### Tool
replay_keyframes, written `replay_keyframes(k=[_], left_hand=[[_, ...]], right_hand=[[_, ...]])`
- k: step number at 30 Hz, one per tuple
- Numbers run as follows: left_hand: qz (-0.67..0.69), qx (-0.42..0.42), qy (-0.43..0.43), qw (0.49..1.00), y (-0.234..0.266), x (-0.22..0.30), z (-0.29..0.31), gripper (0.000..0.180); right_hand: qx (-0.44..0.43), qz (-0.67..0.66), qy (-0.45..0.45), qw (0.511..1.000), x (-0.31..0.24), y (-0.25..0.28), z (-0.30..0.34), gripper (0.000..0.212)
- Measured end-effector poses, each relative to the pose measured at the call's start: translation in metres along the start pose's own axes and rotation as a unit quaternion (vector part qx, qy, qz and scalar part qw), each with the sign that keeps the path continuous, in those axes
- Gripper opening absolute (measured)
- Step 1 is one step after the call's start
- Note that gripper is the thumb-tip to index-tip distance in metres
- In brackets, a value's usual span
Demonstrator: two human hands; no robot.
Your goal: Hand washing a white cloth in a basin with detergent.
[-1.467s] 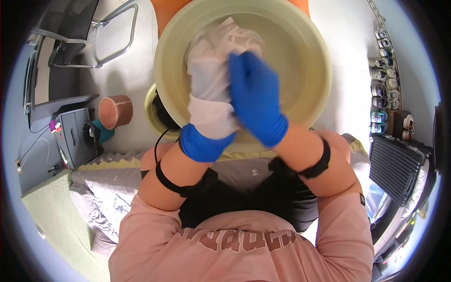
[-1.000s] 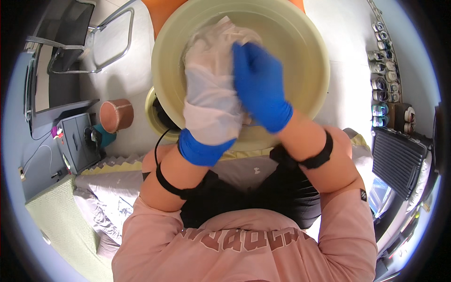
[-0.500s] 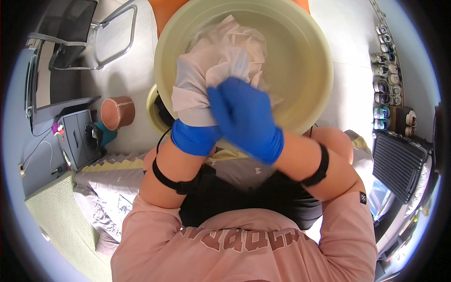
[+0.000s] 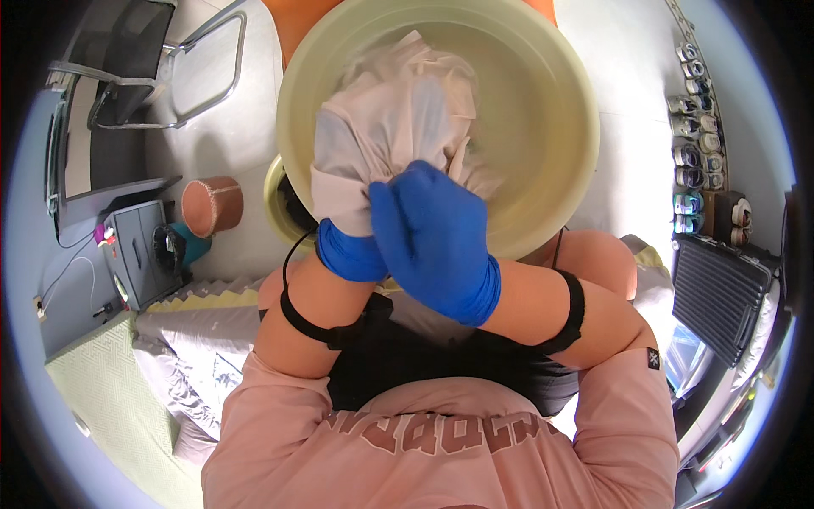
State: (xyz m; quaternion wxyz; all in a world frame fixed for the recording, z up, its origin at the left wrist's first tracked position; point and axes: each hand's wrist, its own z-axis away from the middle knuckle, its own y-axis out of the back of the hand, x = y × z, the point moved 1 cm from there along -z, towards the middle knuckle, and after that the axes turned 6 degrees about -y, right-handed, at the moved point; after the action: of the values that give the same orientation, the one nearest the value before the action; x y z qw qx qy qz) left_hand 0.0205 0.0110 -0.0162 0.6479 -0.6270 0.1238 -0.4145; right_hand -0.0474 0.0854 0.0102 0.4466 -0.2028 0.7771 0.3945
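A wet, pale pink cloth [image 4: 398, 106], perhaps a garment, is bunched over the near left part of a large pale yellow-green basin [image 4: 572, 170]. Beneath the fabric lies my left hand [image 4: 349, 254] in a blue rubber glove. Only its wrist cuff shows plainly; bluish patches come through the thin cloth, and the fingers are hidden. My right hand [image 4: 432, 242], also blue-gloved, is closed on a gathered fold of the cloth beside the left wrist. Part of the cloth trails into cloudy water [image 4: 526, 110] at the basin's middle.
An orange support [image 4: 297, 25] shows behind the basin. A smaller yellow-green tub [image 4: 275, 199] with something dark inside stands at its left. Farther left are a brown round bin [image 4: 212, 206] and a metal-framed chair [image 4: 233, 68]. Shoes [image 4: 691, 157] and a black suitcase [image 4: 725, 293] line the right wall.
My right hand has moved down toward me, drawing the cloth fold tighter near the left wrist. The left cuff has shifted slightly right.
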Motion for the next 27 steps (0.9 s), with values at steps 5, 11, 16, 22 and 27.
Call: replay_keyframes(k=[5,11,16,22,27], left_hand=[[-0.296,0.075,-0.076,0.949,0.016,-0.027,-0.01,0.044],[-0.235,-0.053,-0.076,0.968,0.012,-0.007,-0.007,0.049],[-0.142,-0.052,-0.066,0.986,0.0,-0.016,-0.014,0.058],[-0.637,-0.085,-0.22,0.734,-0.006,-0.027,-0.017,0.048],[0.012,-0.065,0.024,0.998,0.016,-0.002,-0.014,0.047]], right_hand=[[0.021,-0.038,-0.045,0.998,0.032,-0.001,-0.032,0.024],[-0.05,-0.024,-0.019,0.998,0.02,-0.001,-0.017,0.022],[0.042,-0.051,-0.03,0.997,0.027,-0.003,-0.024,0.029],[0.018,-0.153,-0.169,0.974,0.062,0.006,-0.064,0.025],[0.031,-0.014,-0.016,0.999,0.014,-0.011,-0.01,0.028]])
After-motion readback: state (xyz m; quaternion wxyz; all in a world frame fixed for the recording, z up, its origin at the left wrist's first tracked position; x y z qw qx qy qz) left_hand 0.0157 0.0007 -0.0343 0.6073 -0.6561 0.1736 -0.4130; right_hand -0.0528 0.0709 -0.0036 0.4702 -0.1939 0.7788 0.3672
